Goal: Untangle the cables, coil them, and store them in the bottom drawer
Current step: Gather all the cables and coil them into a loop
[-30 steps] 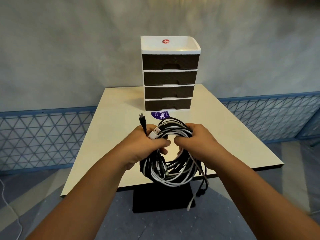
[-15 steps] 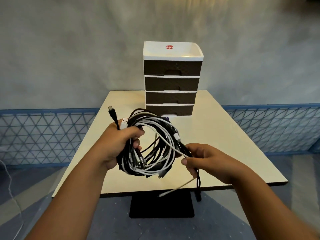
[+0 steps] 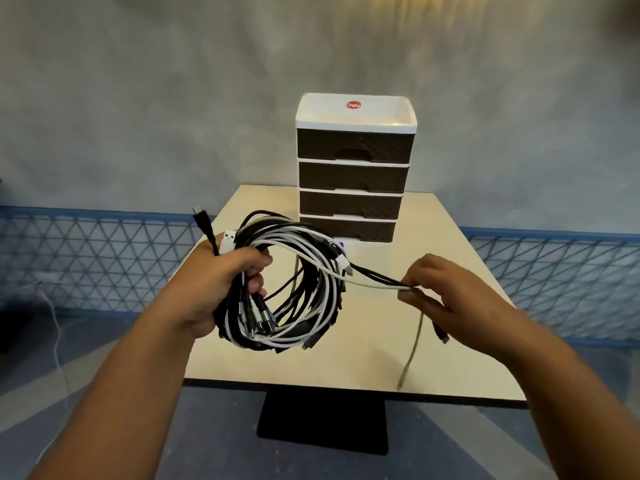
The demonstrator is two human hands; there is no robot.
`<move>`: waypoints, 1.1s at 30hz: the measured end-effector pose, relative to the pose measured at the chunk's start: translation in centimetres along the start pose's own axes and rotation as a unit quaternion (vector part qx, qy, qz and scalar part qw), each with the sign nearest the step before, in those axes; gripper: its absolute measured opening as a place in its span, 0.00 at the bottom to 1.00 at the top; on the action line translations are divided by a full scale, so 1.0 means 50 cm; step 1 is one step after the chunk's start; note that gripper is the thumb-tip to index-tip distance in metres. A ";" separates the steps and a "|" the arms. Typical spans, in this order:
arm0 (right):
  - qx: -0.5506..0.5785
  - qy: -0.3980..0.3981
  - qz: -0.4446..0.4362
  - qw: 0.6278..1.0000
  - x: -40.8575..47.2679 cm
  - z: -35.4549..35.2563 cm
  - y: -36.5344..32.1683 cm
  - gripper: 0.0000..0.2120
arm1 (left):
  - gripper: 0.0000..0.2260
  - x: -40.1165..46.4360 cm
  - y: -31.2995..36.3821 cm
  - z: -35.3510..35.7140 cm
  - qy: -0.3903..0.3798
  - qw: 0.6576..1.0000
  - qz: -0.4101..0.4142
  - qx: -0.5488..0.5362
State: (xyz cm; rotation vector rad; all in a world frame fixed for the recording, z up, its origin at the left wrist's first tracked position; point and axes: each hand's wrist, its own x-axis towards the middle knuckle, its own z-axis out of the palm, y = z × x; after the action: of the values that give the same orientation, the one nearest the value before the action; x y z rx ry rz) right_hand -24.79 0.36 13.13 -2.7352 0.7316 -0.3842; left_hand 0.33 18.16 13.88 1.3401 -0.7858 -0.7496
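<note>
Nearest, the left hand (image 3: 221, 289) clenches the cable bundle (image 3: 287, 289), a tangled ring of black and white leads held above the table's (image 3: 346, 348) near half, so it acts as an anchor. The right hand (image 3: 446, 292) pinches 2 strands, a white cable (image 3: 367, 284) and a black one, between fingertips and draws them sideways out of the ring; their loose ends dangle below that hand. Beyond, the drawer unit (image 3: 353, 168) stands at the table's far edge with 4 drawers, and the bottom drawer (image 3: 346, 230) looks closed. Judging by this, untangling has barely begun.
</note>
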 end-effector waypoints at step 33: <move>0.531 -0.012 -0.158 0.832 0.045 0.013 -0.075 0.15 | 0.05 -0.053 0.059 0.073 -0.176 0.978 0.002 0.110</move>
State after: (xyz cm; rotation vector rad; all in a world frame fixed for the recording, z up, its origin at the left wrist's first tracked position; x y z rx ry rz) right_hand -21.02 2.43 14.19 -1.7479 -0.0269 -0.5940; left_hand -4.11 18.67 16.89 1.4196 -1.1804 -0.9309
